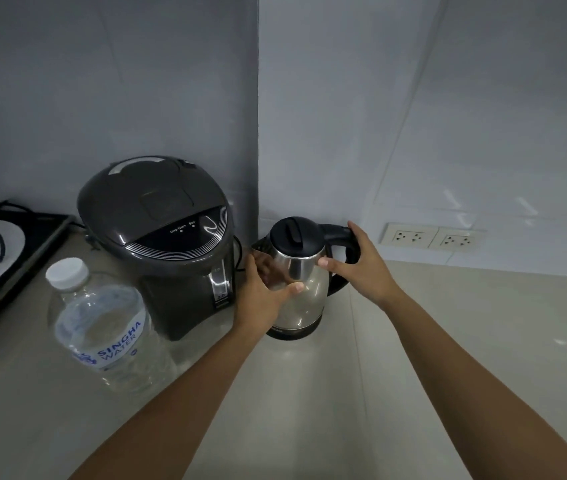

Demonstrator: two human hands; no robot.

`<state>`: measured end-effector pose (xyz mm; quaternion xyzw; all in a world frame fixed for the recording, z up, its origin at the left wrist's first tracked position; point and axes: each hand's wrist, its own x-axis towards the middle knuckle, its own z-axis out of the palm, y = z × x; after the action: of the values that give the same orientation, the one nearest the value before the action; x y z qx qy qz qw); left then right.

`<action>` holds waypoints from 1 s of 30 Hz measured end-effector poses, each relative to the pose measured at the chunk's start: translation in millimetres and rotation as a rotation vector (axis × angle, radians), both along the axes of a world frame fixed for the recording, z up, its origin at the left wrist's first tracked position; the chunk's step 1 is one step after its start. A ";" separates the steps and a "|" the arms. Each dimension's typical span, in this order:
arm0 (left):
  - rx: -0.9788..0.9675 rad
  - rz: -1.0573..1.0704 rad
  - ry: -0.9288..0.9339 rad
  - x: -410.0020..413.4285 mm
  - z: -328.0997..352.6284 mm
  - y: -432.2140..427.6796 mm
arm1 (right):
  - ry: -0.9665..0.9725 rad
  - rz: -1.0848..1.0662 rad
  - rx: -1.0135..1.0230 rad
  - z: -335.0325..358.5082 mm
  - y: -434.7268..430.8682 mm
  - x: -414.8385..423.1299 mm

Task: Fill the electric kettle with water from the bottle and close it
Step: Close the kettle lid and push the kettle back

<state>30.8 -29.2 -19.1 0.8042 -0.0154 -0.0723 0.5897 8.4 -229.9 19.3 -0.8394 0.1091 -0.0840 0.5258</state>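
Observation:
A steel electric kettle (pixel 304 271) with a black lid and black handle stands on its base in the counter's corner, lid down. My left hand (pixel 261 289) cups the kettle's left side, thumb across the front of the body. My right hand (pixel 358 265) wraps the black handle, thumb resting on the steel wall. A clear plastic water bottle (pixel 102 323) with a white cap stands upright on the counter at the left, cap on, apart from both hands.
A dark grey hot-water dispenser (pixel 167 244) stands between bottle and kettle, close to my left hand. A black tray with a white plate (pixel 8 244) lies at the far left. Wall sockets (pixel 431 237) sit low on the right wall. Beige counter (pixel 448 341) stretches right.

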 end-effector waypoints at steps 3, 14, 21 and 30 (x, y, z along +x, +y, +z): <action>-0.020 -0.067 0.023 7.1 -1.1 5.1 | -0.031 -0.054 0.004 0.0 4.9 -2.1; -0.029 -0.174 0.029 14.0 -3.0 18.1 | -0.004 -0.184 0.075 4.9 9.4 -11.7; -0.015 -0.203 0.050 16.5 -1.1 21.1 | 0.062 -0.371 0.197 19.6 1.9 4.7; 0.071 -0.216 0.003 15.2 8.3 22.8 | 0.149 -0.376 0.216 29.6 6.5 10.8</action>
<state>46.0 -6.5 -10.9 0.8183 -0.0986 -0.1372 0.5494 19.2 -223.4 48.9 -0.7472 0.3103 -0.1060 0.5780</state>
